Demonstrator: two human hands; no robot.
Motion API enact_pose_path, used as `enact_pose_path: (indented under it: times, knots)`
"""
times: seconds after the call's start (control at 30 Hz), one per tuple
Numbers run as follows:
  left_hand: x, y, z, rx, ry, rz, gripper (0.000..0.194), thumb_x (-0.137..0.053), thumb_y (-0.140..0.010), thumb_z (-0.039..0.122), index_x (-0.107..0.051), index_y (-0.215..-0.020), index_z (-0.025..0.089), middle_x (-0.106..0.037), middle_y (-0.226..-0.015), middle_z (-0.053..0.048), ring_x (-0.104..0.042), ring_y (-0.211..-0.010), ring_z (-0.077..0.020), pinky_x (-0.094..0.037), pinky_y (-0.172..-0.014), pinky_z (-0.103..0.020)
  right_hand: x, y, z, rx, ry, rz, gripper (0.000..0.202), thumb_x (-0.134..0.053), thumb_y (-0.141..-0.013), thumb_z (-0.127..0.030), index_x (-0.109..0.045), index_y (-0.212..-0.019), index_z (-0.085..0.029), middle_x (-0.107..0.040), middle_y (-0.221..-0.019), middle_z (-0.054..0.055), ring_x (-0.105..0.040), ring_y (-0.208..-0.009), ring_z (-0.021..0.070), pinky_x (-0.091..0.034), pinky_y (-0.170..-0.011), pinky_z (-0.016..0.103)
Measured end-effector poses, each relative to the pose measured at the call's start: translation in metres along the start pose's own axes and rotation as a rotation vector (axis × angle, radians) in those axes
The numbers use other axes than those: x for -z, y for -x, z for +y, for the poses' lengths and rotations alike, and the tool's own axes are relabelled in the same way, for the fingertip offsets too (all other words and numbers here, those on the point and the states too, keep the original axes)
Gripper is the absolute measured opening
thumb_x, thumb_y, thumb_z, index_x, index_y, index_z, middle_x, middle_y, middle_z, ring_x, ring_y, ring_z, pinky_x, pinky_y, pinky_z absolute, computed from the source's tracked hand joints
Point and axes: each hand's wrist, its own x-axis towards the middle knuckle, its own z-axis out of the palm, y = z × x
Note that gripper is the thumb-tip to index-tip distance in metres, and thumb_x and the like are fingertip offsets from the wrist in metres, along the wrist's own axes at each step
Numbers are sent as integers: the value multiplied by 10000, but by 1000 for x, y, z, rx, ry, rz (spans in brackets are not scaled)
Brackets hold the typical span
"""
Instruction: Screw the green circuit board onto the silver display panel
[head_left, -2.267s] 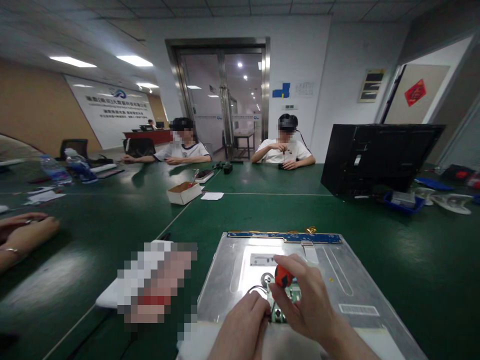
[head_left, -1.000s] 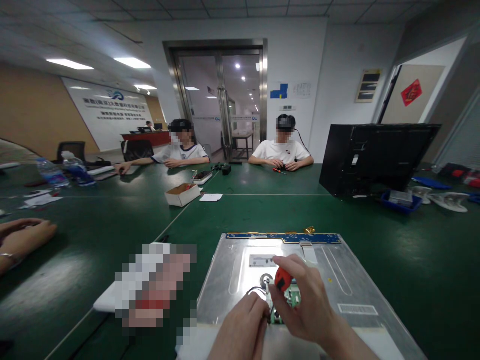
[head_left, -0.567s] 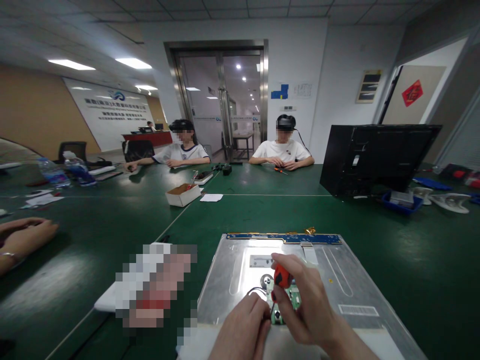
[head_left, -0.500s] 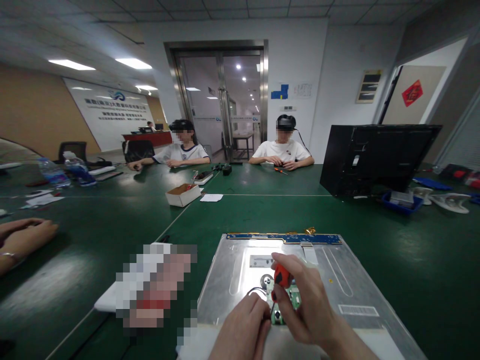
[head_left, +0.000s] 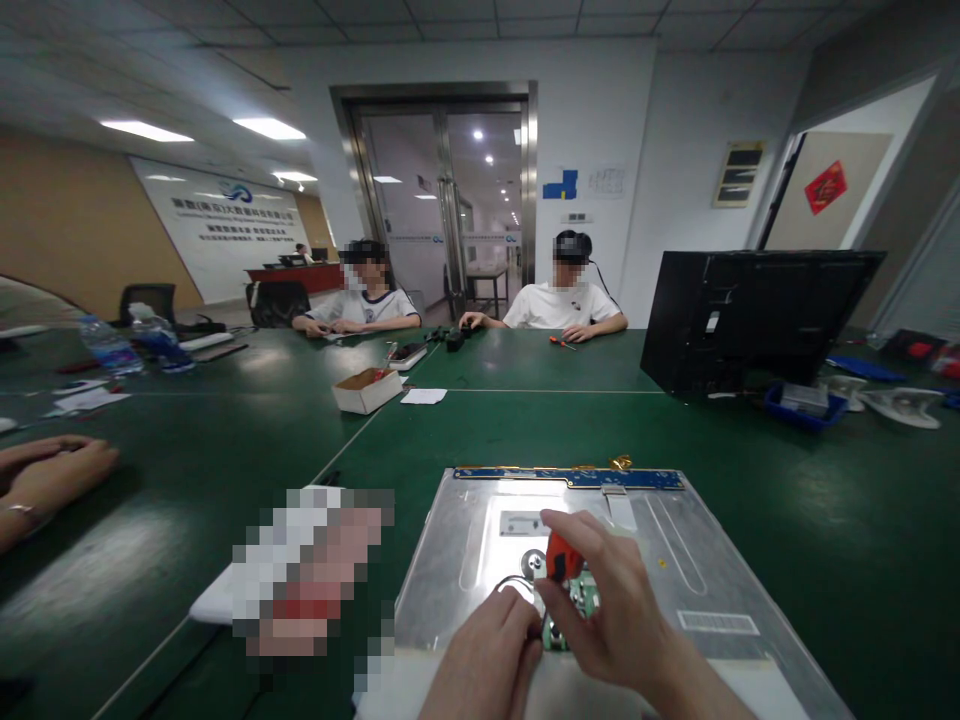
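A screwdriver (head_left: pixel 562 557) with a red and black handle is pinched in the fingers of my right hand (head_left: pixel 619 605), standing over a small green circuit board (head_left: pixel 589 598). Its tip is hidden from me. My left hand (head_left: pixel 484 650) lies at the board's left edge, fingers closed; what they grip is hidden. A dark cable (head_left: pixel 514 578) loops beside my left fingertips. Beneath both hands is a flat silver metal panel (head_left: pixel 720 570), with a blue circuit strip (head_left: pixel 517 473) along its far edge and a white ribbon cable (head_left: pixel 619 507) running down from it.
Left of the panel lies a white object (head_left: pixel 214 598), largely pixelated. Farther off are an open cardboard box (head_left: pixel 366 392), a paper slip (head_left: pixel 424 397), a black monitor (head_left: pixel 757 320) and a blue tray (head_left: pixel 802 408). Another person's hands (head_left: pixel 64 478) rest at the left; two people sit opposite.
My right thumb and the screwdriver handle have shifted slightly; my left hand stays put. Across the table, the right person has reached one arm toward the small black items, and the left person's hands drew together.
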Motion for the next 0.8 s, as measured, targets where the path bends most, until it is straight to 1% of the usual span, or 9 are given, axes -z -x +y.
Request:
enact_pose_path:
  times: [0.1,0.2,0.27,0.43,0.57,0.67,0.8]
  knots:
    - [0,0,0,-3,-13,-15,188,-475,-939,133,-603,-1047,219,-671,-1071,-101,-651,-965,-252,-539,-853,-340,2,1,0,-4,-57,-29,523,-452,-913,-138,-385,-1431,-164,-674,-925,72,-648,-726,196,-509,-568,319]
    - [0,-1,0,7,-32,-17,195,-475,-930,117,-603,-1034,221,-675,-1045,-90,-657,-938,-247,-539,-798,-318,1,3,0,-24,-28,-15,532,-452,-910,-117,-385,-1434,-171,-673,-892,56,-644,-697,186,-514,-575,312]
    - [0,-1,1,12,-37,-11,196,-479,-925,117,-609,-1027,222,-676,-1036,-86,-659,-932,-247,-542,-800,-315,0,4,0,-38,17,1,502,-460,-919,-126,-401,-1414,-184,-662,-855,37,-628,-657,174,-509,-559,297]
    - [1,-1,2,2,-18,12,172,-493,-933,169,-626,-1026,225,-677,-1040,-97,-659,-949,-255,-548,-872,-332,-4,5,2,-12,89,63,371,-488,-955,-182,-442,-1322,-207,-648,-829,17,-606,-612,160,-509,-553,288]
    - [0,-1,3,1,-1,19,172,-489,-942,178,-622,-1041,223,-676,-1048,-103,-657,-947,-255,-551,-865,-335,-5,4,2,0,82,52,327,-487,-970,-208,-459,-1295,-207,-627,-792,7,-600,-606,161,-487,-532,281]
    - [0,-2,5,-10,8,29,166,-496,-941,174,-613,-1047,224,-676,-1050,-101,-657,-935,-251,-552,-839,-326,-2,2,1,-12,51,20,381,-474,-949,-189,-449,-1328,-199,-638,-809,20,-613,-624,174,-489,-530,293]
    - [0,-2,6,-8,-10,11,162,-478,-935,139,-603,-1007,216,-675,-1016,-96,-653,-914,-250,-548,-797,-325,2,2,-1,-27,0,-21,539,-454,-897,-144,-384,-1429,-191,-682,-935,70,-665,-729,203,-528,-575,317]
